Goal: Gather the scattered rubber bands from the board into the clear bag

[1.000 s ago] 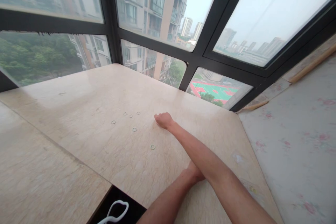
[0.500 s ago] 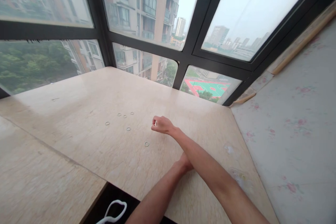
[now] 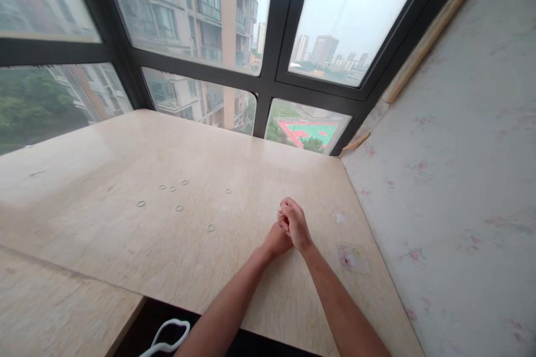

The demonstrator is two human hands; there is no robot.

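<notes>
My right hand (image 3: pixel 295 222) is closed, with a small pale ring (image 3: pixel 280 212) showing at its fingertips. Directly below and touching it is my left hand (image 3: pixel 278 241), curled in; its fingertips and anything in them are hidden behind the right hand. On the beige stone surface to the left lie several thin rings: one ring (image 3: pixel 228 191) apart from the rest, a greenish ring (image 3: pixel 211 228) nearer me, and others such as a ring (image 3: pixel 179 208) and a ring (image 3: pixel 141 203) farther left.
Right of my hands is a clear plastic packet (image 3: pixel 352 257) with small coloured pieces, and a smaller clear piece (image 3: pixel 338 217) beyond it. A white cable loop (image 3: pixel 171 334) shows in the dark gap at the front edge. Windows and a flowered wall (image 3: pixel 439 189) border the surface.
My right hand has drawn back from over the surface to my left hand. A ring now shows where it was. The view has turned slightly right.
</notes>
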